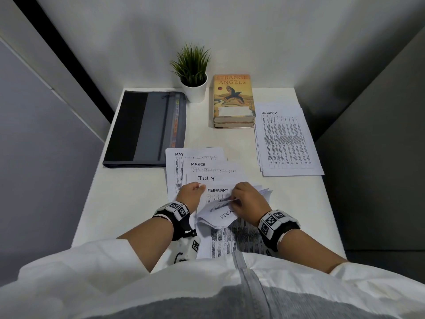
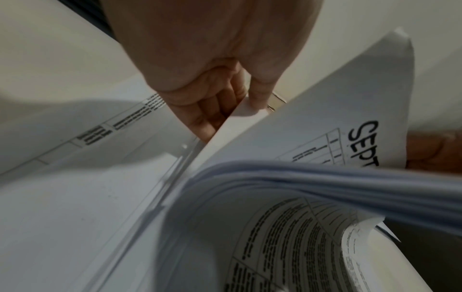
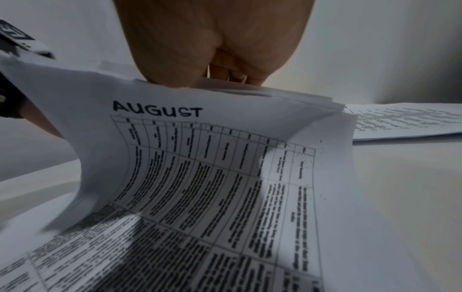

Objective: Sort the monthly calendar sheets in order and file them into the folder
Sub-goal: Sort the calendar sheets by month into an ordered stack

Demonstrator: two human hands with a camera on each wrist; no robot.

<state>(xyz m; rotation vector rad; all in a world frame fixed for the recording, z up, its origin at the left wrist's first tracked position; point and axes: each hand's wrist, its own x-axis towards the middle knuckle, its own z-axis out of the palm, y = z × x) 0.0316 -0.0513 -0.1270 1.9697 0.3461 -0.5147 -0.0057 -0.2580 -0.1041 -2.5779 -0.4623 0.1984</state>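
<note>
Calendar sheets lie fanned at the near centre of the white table (image 1: 128, 192): MAY (image 1: 179, 154), MARCH (image 1: 198, 164), JULY (image 1: 206, 178) and FEBRUARY (image 1: 218, 190) headings show. My left hand (image 1: 192, 192) pinches a sheet's corner between thumb and fingers (image 2: 257, 92); that sheet reads SEPT (image 2: 325, 128). My right hand (image 1: 247, 202) grips a bundle of sheets (image 1: 220, 215) curled back towards me. In the right wrist view an AUGUST sheet (image 3: 200, 158) bends up under the right hand (image 3: 220, 59). The black and grey folder (image 1: 147, 127) lies shut at the back left, clear of both hands.
A stack of sheets topped by OCTOBER (image 1: 287, 139) lies at the right. Two stacked books (image 1: 233, 100) and a potted plant (image 1: 193, 74) stand at the back by the wall. Walls close in the table on the sides.
</note>
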